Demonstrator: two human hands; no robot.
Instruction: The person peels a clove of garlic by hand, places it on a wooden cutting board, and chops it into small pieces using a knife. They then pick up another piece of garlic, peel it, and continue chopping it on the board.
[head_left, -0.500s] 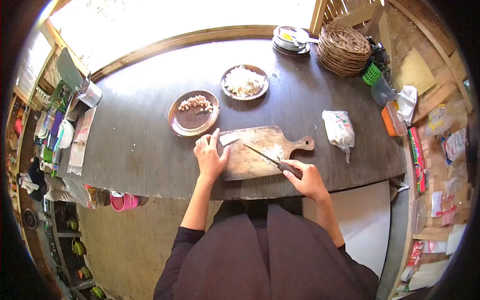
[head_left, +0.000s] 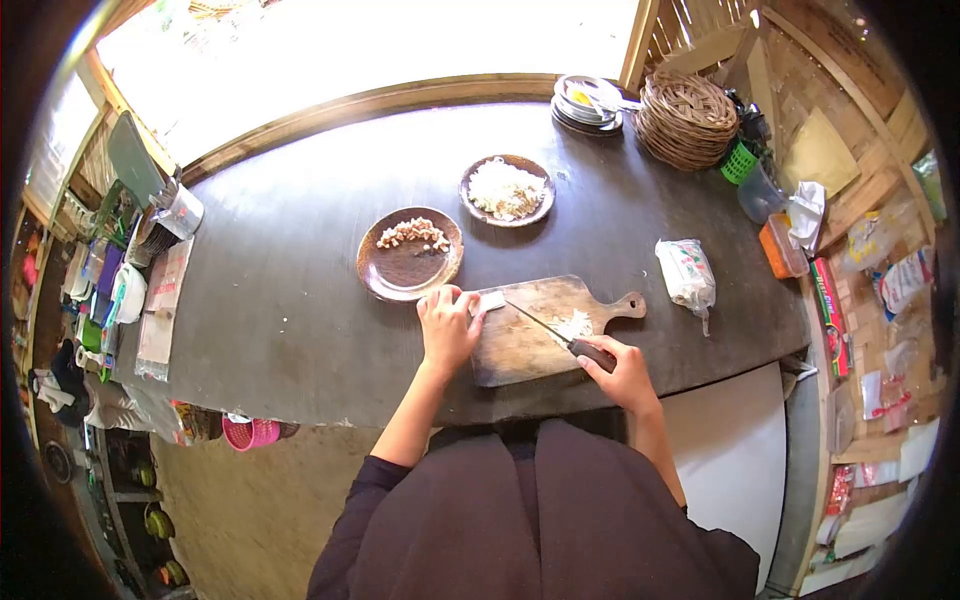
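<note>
My right hand [head_left: 620,375] is closed around the dark handle of a knife [head_left: 540,322], its blade slanting up and left across a wooden cutting board [head_left: 530,355]. The blade's tip reaches the right end of a small white block [head_left: 490,301] at the board's upper left. My left hand [head_left: 450,325] has its fingers curled and its thumb against the block's left end. Thin white shreds [head_left: 574,325] lie on the board near the knife handle.
Beyond the board stand a brown plate [head_left: 400,280] with small brownish pieces and another plate [head_left: 549,205] heaped with pale shreds. A wrapped white package [head_left: 686,273] lies to the right. Stacked plates [head_left: 588,118] and woven baskets [head_left: 687,120] stand at the back right.
My left fingers have drawn in onto the white block's left end. The knife's tip is now at the block's right end. The whole view has shifted slightly.
</note>
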